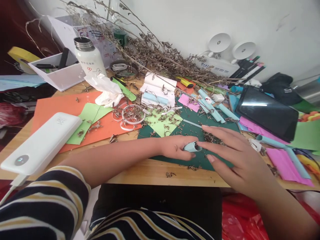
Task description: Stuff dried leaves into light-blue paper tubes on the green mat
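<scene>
My left hand [177, 147] is closed around a light blue paper tube [192, 146], whose open end points to the right with dark dried bits at its mouth. Close beside that end is my right hand [237, 155], fingers stretched and spread, the index fingertip at the tube's rim. Beneath both hands lies a dark green mat [160, 157] strewn with crumbled dried leaves [211, 137]. A thin pale strip [192, 123] rests on the mat just above my hands. Farther back, several more blue paper tubes [212, 110] lie together.
Dried leafy branches [160, 53] sprawl along the wall. A white power bank [42, 143], a bottle [88, 58] and orange paper [57, 103] are at left. A roll of clear tape [133, 114] lies mid-table. To the right are a black tablet [267, 111] and pink paper [287, 165].
</scene>
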### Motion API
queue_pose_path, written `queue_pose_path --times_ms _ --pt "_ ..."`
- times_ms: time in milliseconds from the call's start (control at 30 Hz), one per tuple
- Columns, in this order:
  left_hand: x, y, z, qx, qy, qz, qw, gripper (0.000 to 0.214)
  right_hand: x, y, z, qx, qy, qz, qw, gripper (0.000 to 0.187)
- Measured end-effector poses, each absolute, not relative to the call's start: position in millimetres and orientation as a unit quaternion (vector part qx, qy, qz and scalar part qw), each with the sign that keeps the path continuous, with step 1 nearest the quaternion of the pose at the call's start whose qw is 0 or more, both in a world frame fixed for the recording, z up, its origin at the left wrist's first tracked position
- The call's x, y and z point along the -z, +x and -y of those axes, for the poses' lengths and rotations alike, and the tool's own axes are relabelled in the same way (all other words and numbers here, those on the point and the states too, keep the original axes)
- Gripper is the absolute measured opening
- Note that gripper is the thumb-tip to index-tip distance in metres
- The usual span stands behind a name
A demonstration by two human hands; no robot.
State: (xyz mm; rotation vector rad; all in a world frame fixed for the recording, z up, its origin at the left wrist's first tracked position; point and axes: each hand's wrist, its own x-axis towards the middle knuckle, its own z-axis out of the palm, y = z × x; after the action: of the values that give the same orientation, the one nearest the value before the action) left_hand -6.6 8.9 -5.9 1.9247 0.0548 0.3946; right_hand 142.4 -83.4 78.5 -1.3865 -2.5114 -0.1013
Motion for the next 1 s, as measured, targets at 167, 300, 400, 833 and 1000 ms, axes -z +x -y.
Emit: queue_pose_path --times_ms 167,300,400,833,1000 --pt "5 -7 -9 -0.159 0.817 -0.042 0.552 0.015 -77 146 85 0.029 -0.472 0.871 0.132 0.026" --pt "5 -7 -9 -0.166 0.822 -0.025 0.544 0.013 -82 146 81 0.021 -0.454 0.885 0.102 0.027" --pt "5 -7 -9 -0.168 0.826 -0.018 0.538 0.013 -88 145 79 0.014 -0.451 0.891 0.049 0.026" --pt "6 -8 -8 -0.161 0.812 -0.029 0.56 0.014 -106 136 73 -0.013 -0.477 0.879 0.003 0.025" --pt "3 -9 -9 -0.144 0.809 -0.051 0.568 0.015 -102 181 84 0.065 -0.685 0.662 0.297 0.02"
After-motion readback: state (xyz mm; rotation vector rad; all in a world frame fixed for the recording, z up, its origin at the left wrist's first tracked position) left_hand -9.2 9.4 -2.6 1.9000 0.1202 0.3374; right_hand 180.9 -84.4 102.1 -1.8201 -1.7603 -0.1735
